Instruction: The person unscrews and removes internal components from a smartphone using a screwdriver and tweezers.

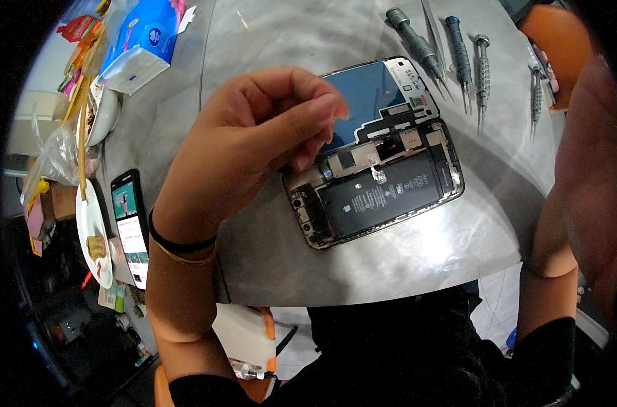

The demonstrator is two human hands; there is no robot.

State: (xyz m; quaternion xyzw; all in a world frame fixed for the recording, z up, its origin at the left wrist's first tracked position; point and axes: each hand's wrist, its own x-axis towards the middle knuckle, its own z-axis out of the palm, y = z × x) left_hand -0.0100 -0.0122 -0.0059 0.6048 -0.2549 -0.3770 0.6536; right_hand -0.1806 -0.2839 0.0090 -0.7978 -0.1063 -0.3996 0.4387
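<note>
My left hand (268, 129) is raised over the upper left of an opened smartphone (383, 193), its fingers curled and pinched; whatever they may hold is too hidden to name. The phone's lower half shows a black battery and bare internal parts, and its detached screen section (363, 95) lies beyond, dark blue-backed with a metal plate. My right arm (549, 237) rises along the right rim, close to the camera, where the fingers cannot be made out. Screwdrivers (463, 61) and tweezers lie at the back right of the grey table (254, 271).
At the left are a blue tissue pack (139, 37), a bowl (105, 115), plastic bags, an oval plate (91, 230) with food scraps and a second phone (128, 227) with its screen lit. An orange chair (553, 27) stands at the back right, a white-orange one (247, 336) below the table.
</note>
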